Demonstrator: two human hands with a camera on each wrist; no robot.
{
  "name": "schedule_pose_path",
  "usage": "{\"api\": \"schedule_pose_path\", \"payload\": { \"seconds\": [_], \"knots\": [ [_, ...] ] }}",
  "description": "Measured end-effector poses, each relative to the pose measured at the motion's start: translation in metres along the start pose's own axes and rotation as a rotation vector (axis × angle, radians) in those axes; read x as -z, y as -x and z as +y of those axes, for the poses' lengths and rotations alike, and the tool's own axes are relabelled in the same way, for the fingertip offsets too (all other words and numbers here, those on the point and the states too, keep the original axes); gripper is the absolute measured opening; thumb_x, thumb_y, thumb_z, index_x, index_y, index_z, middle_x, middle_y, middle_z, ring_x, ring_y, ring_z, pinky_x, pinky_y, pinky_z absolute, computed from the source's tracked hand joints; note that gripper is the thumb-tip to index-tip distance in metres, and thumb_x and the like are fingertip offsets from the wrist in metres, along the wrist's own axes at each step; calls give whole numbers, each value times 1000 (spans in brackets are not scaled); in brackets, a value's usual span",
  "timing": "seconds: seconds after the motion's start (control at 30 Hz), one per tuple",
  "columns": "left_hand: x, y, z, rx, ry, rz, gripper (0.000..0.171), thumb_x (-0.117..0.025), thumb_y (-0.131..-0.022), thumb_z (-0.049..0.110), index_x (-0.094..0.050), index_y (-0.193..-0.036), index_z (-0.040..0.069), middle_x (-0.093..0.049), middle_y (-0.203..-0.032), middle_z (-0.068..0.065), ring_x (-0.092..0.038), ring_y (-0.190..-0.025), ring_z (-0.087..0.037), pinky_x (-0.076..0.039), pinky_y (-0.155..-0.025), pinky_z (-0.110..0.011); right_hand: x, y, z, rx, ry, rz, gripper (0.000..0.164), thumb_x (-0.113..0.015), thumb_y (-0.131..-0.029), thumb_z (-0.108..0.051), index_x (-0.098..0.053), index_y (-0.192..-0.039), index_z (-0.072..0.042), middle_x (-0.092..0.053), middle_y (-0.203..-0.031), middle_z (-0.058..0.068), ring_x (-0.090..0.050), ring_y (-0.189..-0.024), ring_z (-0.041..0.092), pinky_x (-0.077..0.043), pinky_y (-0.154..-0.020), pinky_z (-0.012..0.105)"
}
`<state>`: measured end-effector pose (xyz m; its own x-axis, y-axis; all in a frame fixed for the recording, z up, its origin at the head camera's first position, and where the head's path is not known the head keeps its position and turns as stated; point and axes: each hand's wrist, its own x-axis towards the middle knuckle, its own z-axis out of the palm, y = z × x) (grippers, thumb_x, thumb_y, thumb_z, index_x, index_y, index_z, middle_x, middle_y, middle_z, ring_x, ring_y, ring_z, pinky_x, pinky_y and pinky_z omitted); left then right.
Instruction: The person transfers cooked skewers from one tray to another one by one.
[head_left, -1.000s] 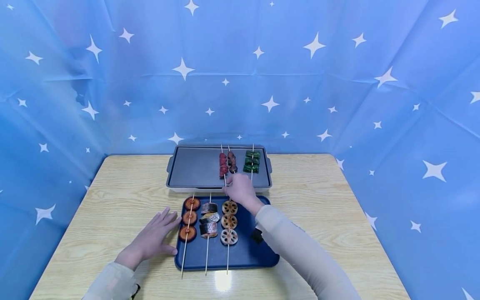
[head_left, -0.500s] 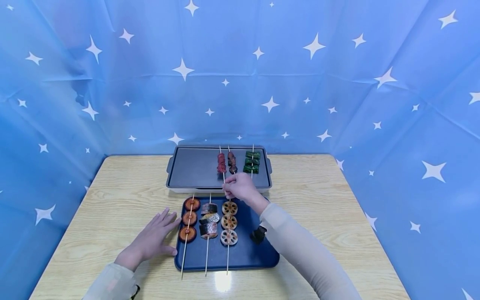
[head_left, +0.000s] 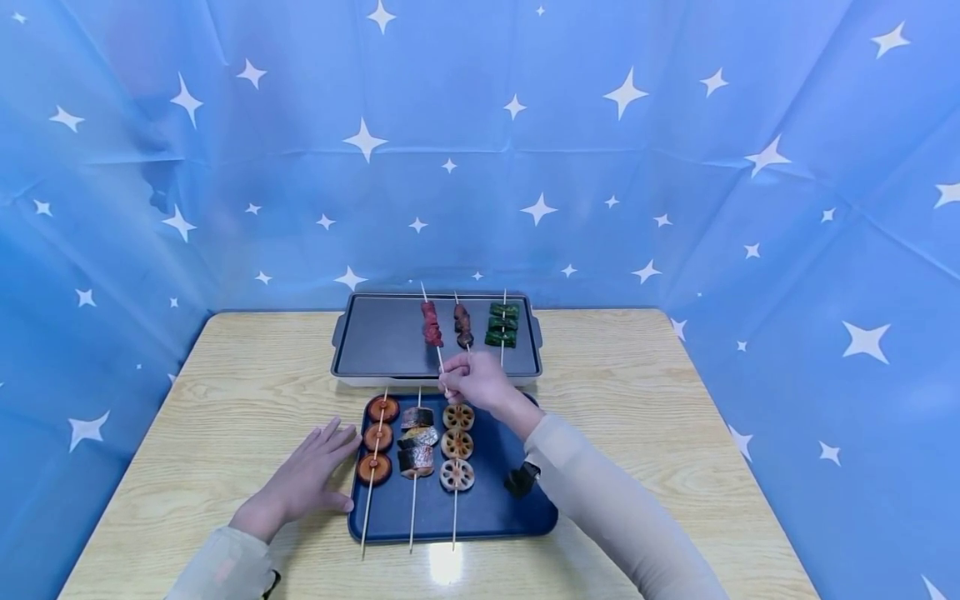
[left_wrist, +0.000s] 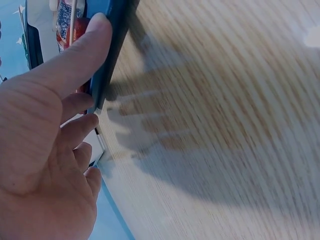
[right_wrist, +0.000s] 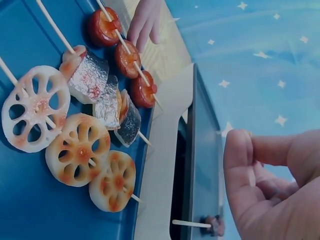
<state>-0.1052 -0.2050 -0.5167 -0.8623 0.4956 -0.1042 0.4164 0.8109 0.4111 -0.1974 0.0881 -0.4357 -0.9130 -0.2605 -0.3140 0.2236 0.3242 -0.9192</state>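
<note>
My right hand pinches the bare stick end of a red meat skewer, whose meat is over the dark griddle plate. In the right wrist view the thumb and curled fingers of that hand meet, and the skewer itself is hidden. On the griddle, a brown meat skewer lies just right of the red one, and a green vegetable skewer farther right. My left hand is at the left edge of the blue tray, fingers spread, thumb at the tray's rim in the left wrist view.
Three skewers lie side by side on the tray: round red-brown discs, silver-skinned fish chunks and lotus root slices. Their sticks stick out past the near rim. The tray stands right before the griddle on a wooden table; a starry blue curtain hangs behind.
The red meat skewer has shifted left and tilted, moving away from the brown one, with my right hand following slightly left. My left hand stays put.
</note>
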Motion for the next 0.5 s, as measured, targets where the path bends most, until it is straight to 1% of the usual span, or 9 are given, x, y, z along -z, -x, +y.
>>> {"api": "schedule_pose_path", "payload": {
  "seconds": [0.1,0.13,0.23,0.37,0.5],
  "knots": [
    [1,0,1,-6,3,0,93,-83,-67,40,-46,-142,0,-38,-154,-19,-21,-146,-44,-16,-120,-60,0,3,1,14,-7,-21,27,-58,-97,-7,-60,-119,8,-69,-97,22,-65,-72,20,-61,-67,28],
    [1,0,1,-8,3,0,93,-83,-67,40,-46,-142,-1,-38,-154,-20,-22,-146,-45,-16,-120,-61,0,4,2,17,-9,-26,27,-58,-97,-7,-59,-119,8,-69,-97,23,-64,-71,18,-61,-66,27],
    [2,0,2,-7,4,-10,94,-83,-67,40,-46,-143,-1,-38,-154,-20,-21,-146,-45,-16,-120,-61,0,8,3,32,-8,-36,23,-58,-97,-6,-61,-116,6,-69,-95,20,-64,-71,16,-61,-68,30],
    [2,0,2,-7,0,-22,94,-83,-67,41,-46,-143,-1,-38,-154,-21,-21,-146,-45,-17,-120,-61,0,14,4,34,11,-48,17,-59,-96,-7,-64,-110,1,-71,-95,19,-65,-77,19,-60,-68,30],
    [2,0,2,-6,1,-24,94,-83,-67,40,-46,-142,-1,-38,-153,-21,-21,-146,-46,-17,-120,-61,0,21,5,27,24,-75,15,-58,-97,-8,-64,-109,-2,-71,-100,23,-66,-78,16,-59,-68,30]
  ]
}}
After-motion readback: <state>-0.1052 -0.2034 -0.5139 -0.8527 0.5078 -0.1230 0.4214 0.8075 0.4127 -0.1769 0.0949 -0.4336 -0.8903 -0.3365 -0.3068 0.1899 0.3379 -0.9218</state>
